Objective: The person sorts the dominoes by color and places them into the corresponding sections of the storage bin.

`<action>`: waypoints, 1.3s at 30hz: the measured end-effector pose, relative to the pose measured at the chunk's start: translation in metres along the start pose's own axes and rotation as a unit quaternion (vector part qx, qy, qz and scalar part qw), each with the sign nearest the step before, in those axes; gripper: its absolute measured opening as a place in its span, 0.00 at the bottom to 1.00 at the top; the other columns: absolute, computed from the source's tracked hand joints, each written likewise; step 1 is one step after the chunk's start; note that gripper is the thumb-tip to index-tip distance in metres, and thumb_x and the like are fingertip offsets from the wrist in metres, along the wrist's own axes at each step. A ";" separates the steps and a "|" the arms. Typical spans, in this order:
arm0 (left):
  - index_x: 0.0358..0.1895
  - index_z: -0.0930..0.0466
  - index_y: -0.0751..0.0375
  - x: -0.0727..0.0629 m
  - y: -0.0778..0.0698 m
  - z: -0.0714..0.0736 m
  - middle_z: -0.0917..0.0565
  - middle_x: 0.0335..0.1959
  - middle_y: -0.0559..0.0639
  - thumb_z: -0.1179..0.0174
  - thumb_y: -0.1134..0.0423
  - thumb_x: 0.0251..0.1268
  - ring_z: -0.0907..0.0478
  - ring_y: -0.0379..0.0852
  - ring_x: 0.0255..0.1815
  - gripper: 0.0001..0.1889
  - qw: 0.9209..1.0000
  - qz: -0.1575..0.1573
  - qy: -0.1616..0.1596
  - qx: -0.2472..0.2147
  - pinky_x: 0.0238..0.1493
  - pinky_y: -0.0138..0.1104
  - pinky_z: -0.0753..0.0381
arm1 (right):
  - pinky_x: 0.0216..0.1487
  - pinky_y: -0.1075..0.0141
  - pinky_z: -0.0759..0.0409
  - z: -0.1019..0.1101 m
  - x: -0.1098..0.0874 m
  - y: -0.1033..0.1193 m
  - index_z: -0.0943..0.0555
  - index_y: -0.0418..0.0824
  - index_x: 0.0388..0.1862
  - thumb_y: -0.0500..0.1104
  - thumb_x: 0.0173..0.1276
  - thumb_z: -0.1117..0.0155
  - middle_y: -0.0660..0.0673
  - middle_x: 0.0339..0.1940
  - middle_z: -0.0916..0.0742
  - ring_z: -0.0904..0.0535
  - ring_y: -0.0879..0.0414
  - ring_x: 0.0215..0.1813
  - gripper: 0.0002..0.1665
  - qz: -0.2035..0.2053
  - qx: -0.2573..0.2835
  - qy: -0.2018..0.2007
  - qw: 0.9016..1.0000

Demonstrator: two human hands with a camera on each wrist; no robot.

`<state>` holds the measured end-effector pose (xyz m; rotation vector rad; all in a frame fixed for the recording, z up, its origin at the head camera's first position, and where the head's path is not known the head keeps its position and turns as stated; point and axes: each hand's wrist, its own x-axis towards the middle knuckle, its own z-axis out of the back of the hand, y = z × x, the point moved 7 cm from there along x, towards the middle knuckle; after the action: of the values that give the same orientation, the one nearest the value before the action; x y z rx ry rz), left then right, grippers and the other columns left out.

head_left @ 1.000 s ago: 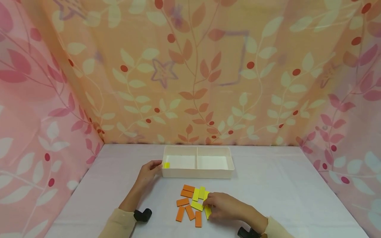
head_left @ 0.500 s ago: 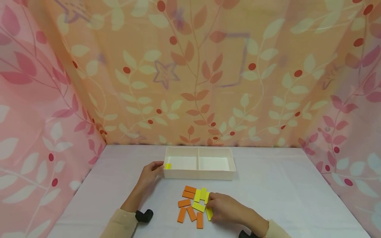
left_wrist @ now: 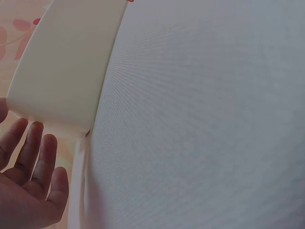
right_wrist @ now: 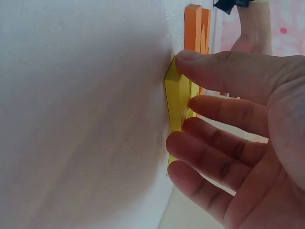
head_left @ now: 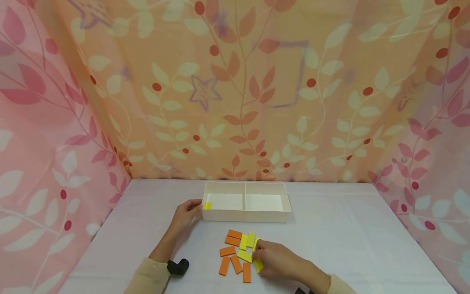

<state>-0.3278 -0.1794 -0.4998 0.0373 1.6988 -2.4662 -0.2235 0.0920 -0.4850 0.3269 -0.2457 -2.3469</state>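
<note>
My left hand (head_left: 185, 215) touches the left end of a white two-compartment box (head_left: 246, 216); in the left wrist view its fingers (left_wrist: 46, 152) are loosely bent with tips at the end wall. On the tabletop, my right hand (head_left: 278, 259) is over the right side of a group of small flat blocks. Its thumb and fingers pinch a yellow block (right_wrist: 174, 102), partly hidden by the hand in the head view. Beside it lie other yellow blocks (head_left: 244, 256), one partly under the fingers. Several orange blocks (head_left: 225, 265) lie to the left.
Inside the box's left compartment, a yellow piece (head_left: 207, 206) shows at the left front corner. A divider (head_left: 244, 197) splits the box. White cloth (head_left: 330, 228) covers the table, with patterned curtains (head_left: 235, 102) behind and at both sides.
The head view has shifted slightly, then settled. My right hand's fingers have moved a little over the yellow blocks; my left hand stays at the box.
</note>
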 end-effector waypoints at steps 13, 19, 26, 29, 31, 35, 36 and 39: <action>0.60 0.24 0.64 0.001 0.000 0.001 0.20 0.56 0.60 0.44 0.60 0.71 0.23 0.52 0.53 0.18 1.000 -0.006 -0.001 -0.002 0.55 0.42 0.21 | 0.40 0.72 0.25 0.001 -0.001 -0.003 0.16 0.48 0.49 0.50 0.51 0.23 0.58 0.38 0.23 0.33 0.69 0.34 0.24 -0.031 0.004 0.006 0.999; 0.59 0.23 0.65 0.002 0.001 0.001 0.19 0.56 0.60 0.44 0.60 0.71 0.23 0.51 0.53 0.18 1.000 -0.008 -0.003 -0.008 0.53 0.40 0.21 | 0.38 0.72 0.25 0.001 0.000 -0.005 0.16 0.47 0.48 0.53 0.51 0.23 0.57 0.36 0.23 0.33 0.68 0.33 0.25 -0.037 -0.020 -0.005 0.999; 0.59 0.23 0.63 0.001 0.002 0.001 0.19 0.56 0.60 0.44 0.59 0.71 0.24 0.51 0.53 0.18 1.000 0.002 -0.006 -0.002 0.53 0.39 0.21 | 0.35 0.72 0.26 0.000 0.001 -0.009 0.15 0.46 0.47 0.56 0.49 0.22 0.56 0.33 0.22 0.33 0.67 0.30 0.27 -0.062 -0.032 -0.012 0.997; 0.59 0.23 0.63 0.001 0.002 0.001 0.20 0.57 0.60 0.44 0.58 0.71 0.24 0.52 0.54 0.19 1.000 0.002 -0.005 -0.001 0.53 0.38 0.21 | 0.35 0.71 0.25 0.000 0.000 -0.010 0.15 0.46 0.47 0.57 0.49 0.22 0.56 0.33 0.21 0.33 0.67 0.30 0.27 -0.070 -0.033 -0.011 0.997; 0.59 0.23 0.63 0.001 0.002 0.001 0.20 0.57 0.59 0.44 0.58 0.71 0.24 0.52 0.54 0.19 1.000 0.004 -0.005 -0.003 0.53 0.38 0.21 | 0.37 0.71 0.24 0.000 -0.002 -0.012 0.15 0.46 0.47 0.56 0.50 0.22 0.56 0.33 0.21 0.33 0.67 0.31 0.27 -0.074 -0.026 -0.009 0.997; 0.59 0.23 0.63 0.001 0.001 0.000 0.19 0.56 0.59 0.44 0.58 0.71 0.23 0.52 0.54 0.18 1.000 -0.003 -0.007 -0.003 0.53 0.39 0.21 | 0.40 0.69 0.23 0.002 -0.005 -0.014 0.15 0.46 0.47 0.55 0.51 0.23 0.57 0.34 0.21 0.32 0.67 0.32 0.26 -0.075 -0.005 -0.007 0.997; 0.59 0.23 0.64 0.001 0.000 -0.001 0.19 0.56 0.60 0.43 0.59 0.71 0.23 0.52 0.54 0.18 1.000 -0.006 -0.008 0.000 0.53 0.39 0.21 | 0.40 0.69 0.22 0.002 -0.006 -0.014 0.15 0.46 0.47 0.55 0.51 0.23 0.57 0.34 0.21 0.32 0.67 0.32 0.26 -0.072 -0.003 -0.008 0.997; 0.58 0.22 0.63 0.000 0.000 -0.001 0.19 0.55 0.59 0.43 0.59 0.70 0.23 0.52 0.53 0.18 1.000 -0.007 -0.012 0.001 0.51 0.38 0.21 | 0.40 0.69 0.23 0.003 -0.008 -0.014 0.15 0.47 0.48 0.55 0.51 0.23 0.58 0.34 0.21 0.33 0.68 0.32 0.26 -0.064 -0.001 -0.010 0.998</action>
<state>-0.3280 -0.1790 -0.5003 -0.0048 1.6927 -2.4671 -0.2281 0.1080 -0.4846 0.3263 -0.2386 -2.4771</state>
